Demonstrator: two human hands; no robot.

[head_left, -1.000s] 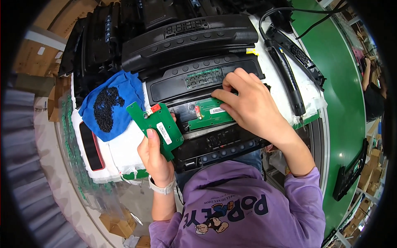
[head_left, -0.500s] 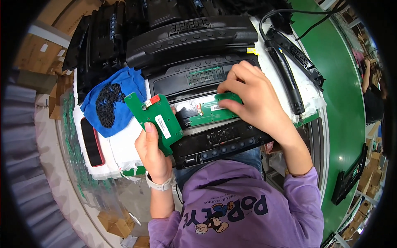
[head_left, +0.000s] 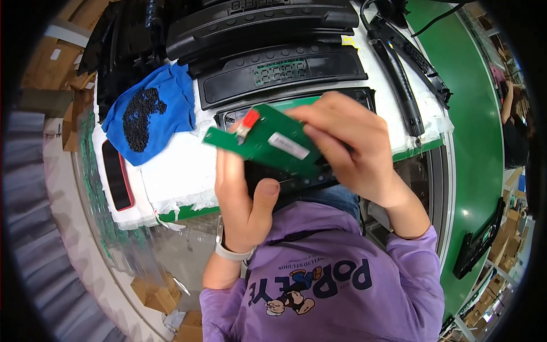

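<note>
A green circuit board (head_left: 262,149) with a white label and a red-and-white connector hangs tilted over the work. My right hand (head_left: 359,151) pinches its right end between thumb and fingers. Under the board's left part, my left hand (head_left: 242,205) has its fingers stretched up and its thumb apart from the board; its fingertips are partly hidden behind it. Below and behind lies an open black casing (head_left: 367,98), mostly covered by the board and my hands. A green strip inside it shows above the board. Just beyond lies a black panel (head_left: 222,90) with a digit display and round buttons.
More black casings (head_left: 262,25) are stacked at the back. A blue cloth (head_left: 176,105) bearing small black screws (head_left: 137,125) lies left, beside a red-edged phone (head_left: 117,176). At right lies a corded black electric screwdriver (head_left: 401,94). A person (head_left: 513,125) is at far right.
The circuit board has moved right and turned, passing from my left hand's grip to my right hand's. My left thumb has come off it. The table things sit higher in view.
</note>
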